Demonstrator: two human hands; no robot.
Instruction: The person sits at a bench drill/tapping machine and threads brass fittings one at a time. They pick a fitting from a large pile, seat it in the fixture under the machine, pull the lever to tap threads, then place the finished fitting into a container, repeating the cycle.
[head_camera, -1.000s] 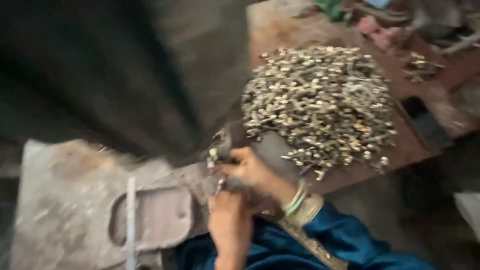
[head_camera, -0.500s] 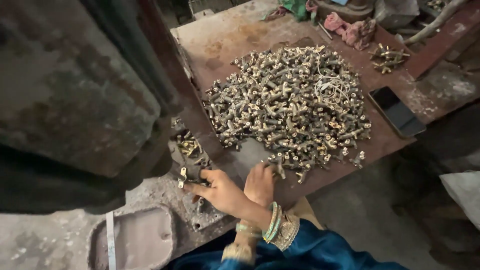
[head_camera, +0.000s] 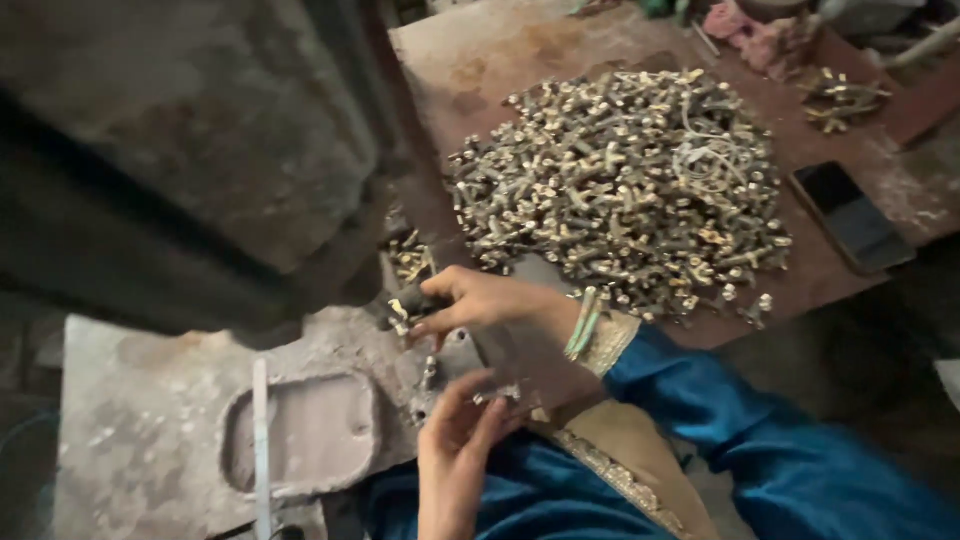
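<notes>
R hand (head_camera: 480, 300) fingers pinch metal fitting (head_camera: 405, 303); L hand (head_camera: 455, 450) prob. open.

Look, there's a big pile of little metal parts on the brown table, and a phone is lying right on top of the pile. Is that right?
Not quite. The phone is not on top of the pile of metal parts. In the head view it lies flat on the brown table, beside the pile and apart from it, near the table's edge. The big pile of little metal parts on the brown table is right.
</notes>
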